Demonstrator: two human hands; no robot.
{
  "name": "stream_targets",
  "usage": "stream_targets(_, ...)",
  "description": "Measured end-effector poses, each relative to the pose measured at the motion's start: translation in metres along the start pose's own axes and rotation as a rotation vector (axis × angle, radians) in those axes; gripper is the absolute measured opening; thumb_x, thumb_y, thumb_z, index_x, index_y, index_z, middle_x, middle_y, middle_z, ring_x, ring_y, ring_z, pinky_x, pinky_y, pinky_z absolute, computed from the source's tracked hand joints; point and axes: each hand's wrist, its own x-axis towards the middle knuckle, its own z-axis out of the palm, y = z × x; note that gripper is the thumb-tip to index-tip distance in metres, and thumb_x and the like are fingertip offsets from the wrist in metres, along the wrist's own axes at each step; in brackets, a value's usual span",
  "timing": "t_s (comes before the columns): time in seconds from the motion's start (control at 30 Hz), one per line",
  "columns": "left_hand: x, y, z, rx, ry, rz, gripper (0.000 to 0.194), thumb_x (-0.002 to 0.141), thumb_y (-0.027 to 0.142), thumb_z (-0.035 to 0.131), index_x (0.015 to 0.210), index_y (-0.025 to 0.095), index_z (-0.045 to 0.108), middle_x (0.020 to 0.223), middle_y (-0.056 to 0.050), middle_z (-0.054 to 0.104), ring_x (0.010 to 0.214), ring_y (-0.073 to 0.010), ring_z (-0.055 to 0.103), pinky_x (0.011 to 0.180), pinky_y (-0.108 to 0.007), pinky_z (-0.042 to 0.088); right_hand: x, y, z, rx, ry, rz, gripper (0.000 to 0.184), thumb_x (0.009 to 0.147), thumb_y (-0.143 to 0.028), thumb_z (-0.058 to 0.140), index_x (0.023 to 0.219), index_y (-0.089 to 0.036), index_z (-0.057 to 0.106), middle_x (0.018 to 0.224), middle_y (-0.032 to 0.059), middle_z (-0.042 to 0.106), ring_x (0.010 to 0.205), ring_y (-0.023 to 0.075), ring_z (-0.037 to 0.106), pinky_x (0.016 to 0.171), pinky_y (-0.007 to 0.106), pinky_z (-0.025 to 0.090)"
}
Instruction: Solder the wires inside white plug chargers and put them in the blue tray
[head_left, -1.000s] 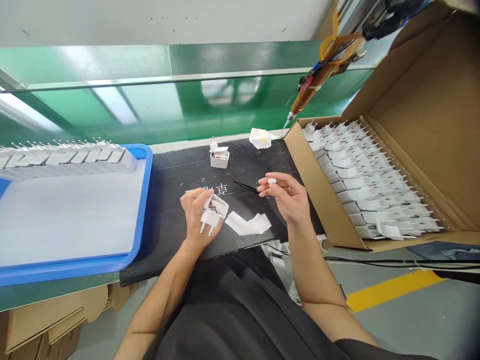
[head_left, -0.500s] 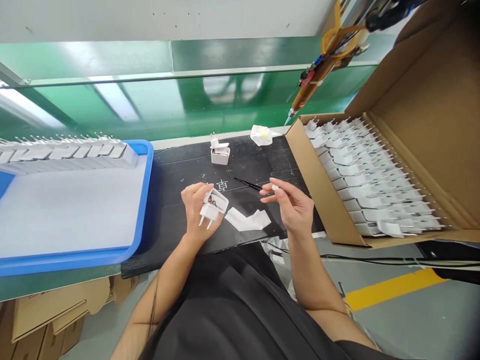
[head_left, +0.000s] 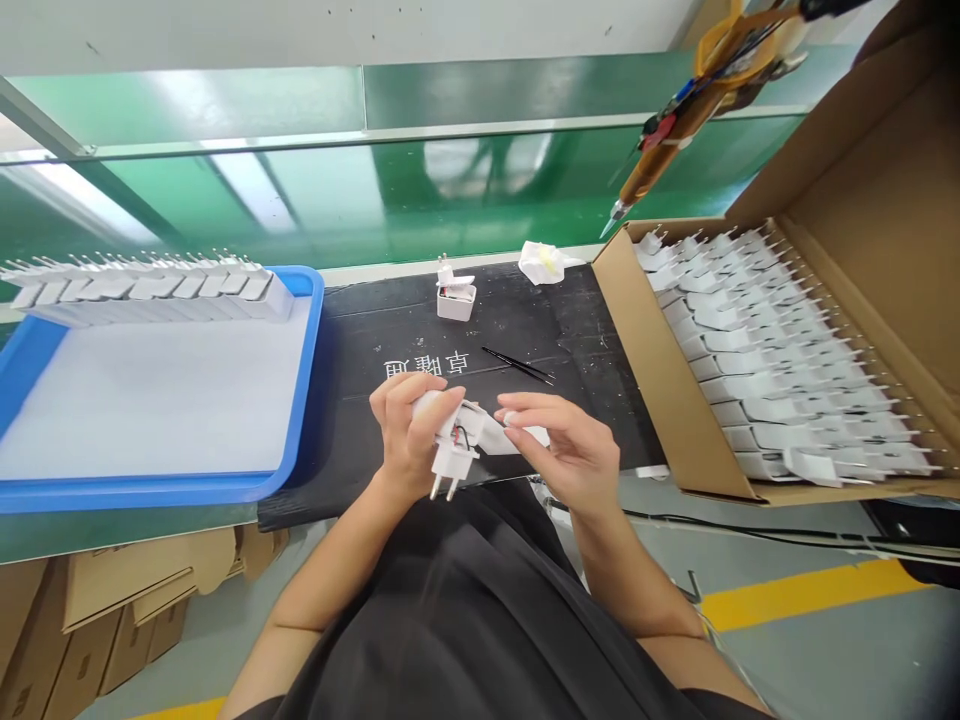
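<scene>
My left hand (head_left: 409, 430) grips a white plug adapter (head_left: 452, 447), its two pins pointing down and its open side showing red and black wires. My right hand (head_left: 566, 445) is right beside it, fingertips pinching a small white piece close to the adapter's open side. White paper (head_left: 534, 436) lies on the black mat (head_left: 390, 330) under my right fingers. Black tweezers (head_left: 519, 365) lie on the mat just beyond my hands.
A blue tray (head_left: 300, 400) on the left holds a row of white adapters (head_left: 150, 290) along its far side. A cardboard box (head_left: 645, 350) on the right is packed with several white adapters. Another open adapter (head_left: 456, 295) and crumpled paper (head_left: 544, 262) sit at the mat's far edge. An electric screwdriver (head_left: 667, 130) hangs above.
My right hand has come in from the right to meet the adapter. My left hand has lifted and tilted the adapter toward it. The view has shifted slightly left.
</scene>
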Motion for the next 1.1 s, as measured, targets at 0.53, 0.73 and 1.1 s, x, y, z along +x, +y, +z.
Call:
stream_targets(0.53, 0.002, 0.009, -0.007, 0.114, 0.043, 0.115, 0.033, 0.088, 0.023, 0.07, 0.119, 0.024, 0.059, 0.104, -0.009, 0.06, 0.104, -0.0237, 0.054, 0.086, -0.035, 0.048, 0.0, -0.011, 0.014, -0.332, 0.03, -0.313, 0.048, 0.076, 0.0, 0.073, 0.117, -0.022, 0.064, 0.099, 0.0052, 0.079, 0.089, 0.0159, 0.076, 0.08, 0.029, 0.065)
stream_targets(0.73, -0.004, 0.006, -0.005, 0.103, 0.046, 0.099, 0.034, 0.088, 0.027, 0.069, 0.12, 0.027, 0.058, 0.104, -0.009, 0.06, 0.103, -0.0249, 0.054, 0.084, -0.037, 0.048, -0.004, -0.011, 0.012, -0.307, 0.004, -0.295, 0.047, 0.077, -0.003, 0.073, 0.118, -0.026, 0.065, 0.098, 0.0031, 0.08, 0.086, 0.0168, 0.077, 0.076, 0.029, 0.065)
stream_targets(1.1, 0.001, 0.009, -0.004, 0.135, 0.051, 0.017, 0.049, 0.08, 0.017, 0.075, 0.12, 0.031, 0.051, 0.099, -0.006, 0.06, 0.095, -0.0236, 0.055, 0.081, -0.039, 0.046, -0.01, -0.006, 0.005, -0.042, 0.117, -0.053, 0.046, 0.077, -0.002, 0.072, 0.113, -0.03, 0.068, 0.096, 0.0019, 0.078, 0.085, 0.0194, 0.075, 0.073, 0.036, 0.064)
